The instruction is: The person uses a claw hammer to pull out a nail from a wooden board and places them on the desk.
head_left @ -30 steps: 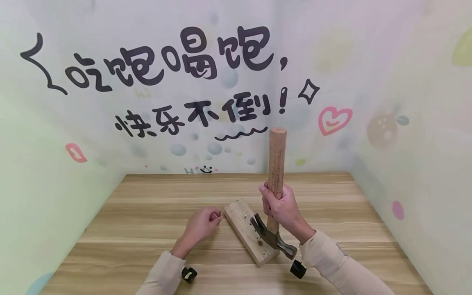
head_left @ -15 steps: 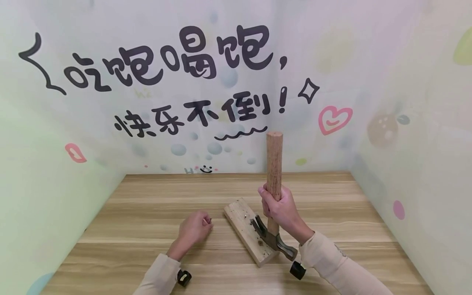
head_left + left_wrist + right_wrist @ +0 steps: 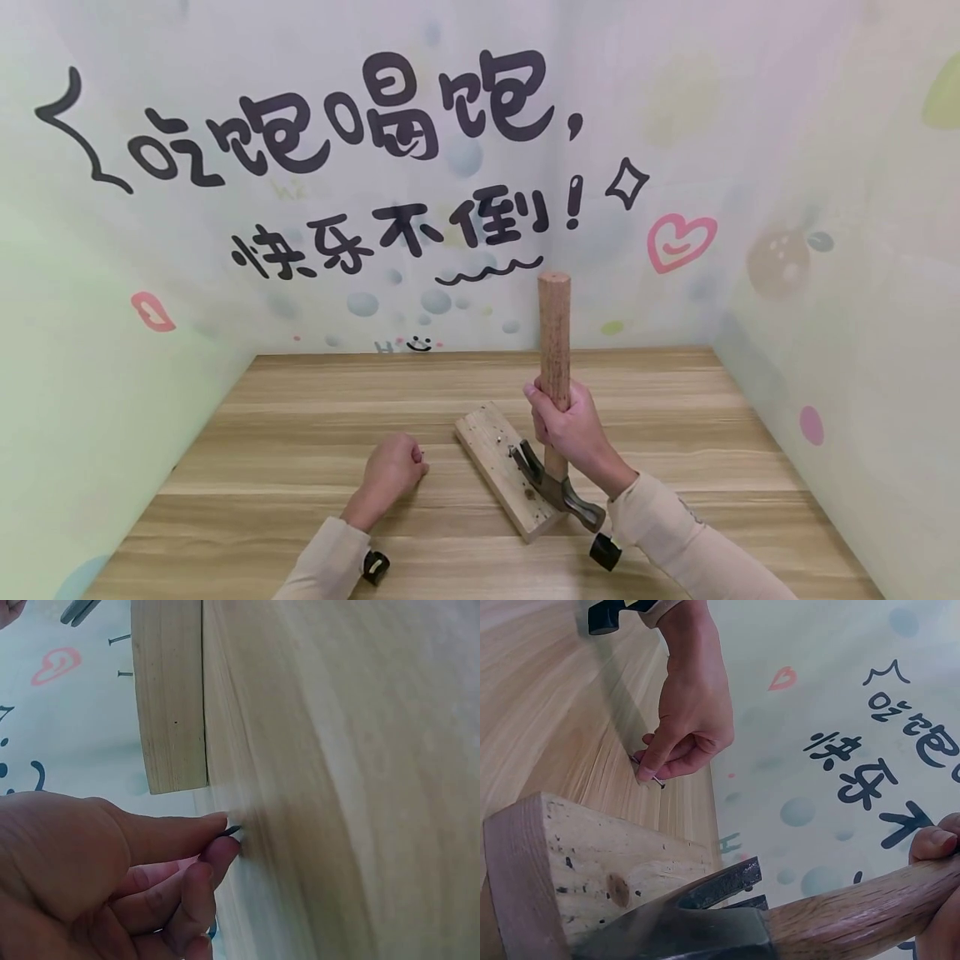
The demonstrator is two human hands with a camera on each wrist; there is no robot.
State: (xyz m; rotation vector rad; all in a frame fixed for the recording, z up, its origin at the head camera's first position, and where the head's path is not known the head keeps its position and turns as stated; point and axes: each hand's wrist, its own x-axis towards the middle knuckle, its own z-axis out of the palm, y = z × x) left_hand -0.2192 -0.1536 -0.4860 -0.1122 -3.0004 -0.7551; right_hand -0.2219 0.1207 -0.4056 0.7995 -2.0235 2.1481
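Observation:
My left hand (image 3: 392,473) is low over the table, left of a wooden block (image 3: 487,467). Its thumb and forefinger pinch a nail (image 3: 658,781), whose pointed tip shows in the left wrist view. With my right hand (image 3: 573,425) I grip the handle of a claw hammer (image 3: 555,333), which stands head down, handle upward. The hammer head (image 3: 558,490) lies over the near right part of the block, claw toward the left. Two nails (image 3: 120,637) stick out of the block's top face in the left wrist view. Dark holes and marks dot that face.
The wood-grain table (image 3: 300,400) carries the block. Behind it and at both sides rise pale printed walls (image 3: 337,208) with black lettering. A black wrist camera (image 3: 376,567) sits at the left cuff, another (image 3: 605,551) at the right.
My left hand has drawn back leftward, away from the block, and its fingers have turned down with the nail. The top of the hammer handle has tilted slightly to the left.

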